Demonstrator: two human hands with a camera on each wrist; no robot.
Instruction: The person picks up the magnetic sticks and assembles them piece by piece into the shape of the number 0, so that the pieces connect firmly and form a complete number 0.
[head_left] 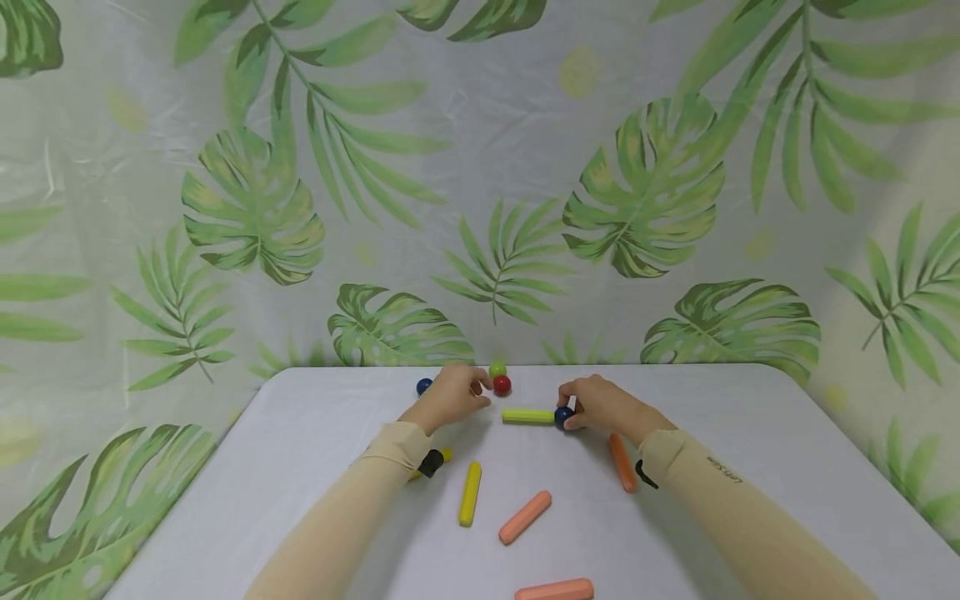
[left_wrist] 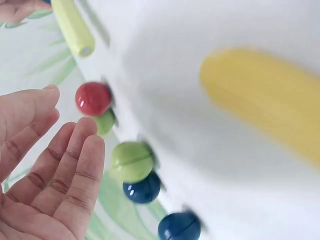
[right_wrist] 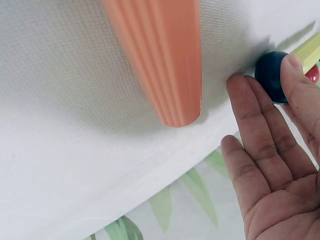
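Observation:
At the right end of a pale yellow-green stick (head_left: 527, 415), my right hand (head_left: 603, 404) pinches a dark blue ball (head_left: 562, 418) between thumb and fingers. The ball appears to touch or nearly touch the stick's end. My left hand (head_left: 452, 395) hovers just left of a red ball (head_left: 502, 385), its fingers loosely bent and holding nothing. A green ball (head_left: 497, 368) sits behind the red one. Beside the left hand, the left wrist view shows another green ball (left_wrist: 132, 161) and two blue balls, one nearer (left_wrist: 180, 227) and one partly covered (left_wrist: 142, 189).
Yellow sticks lie near the left forearm, one fully visible (head_left: 470, 494) and one partly hidden (head_left: 446, 456). Orange sticks lie by the right wrist (head_left: 622, 462), mid-table (head_left: 525, 517) and at the front (head_left: 555, 590). A leaf-patterned sheet (head_left: 510, 167) hangs behind the white table (head_left: 300, 467).

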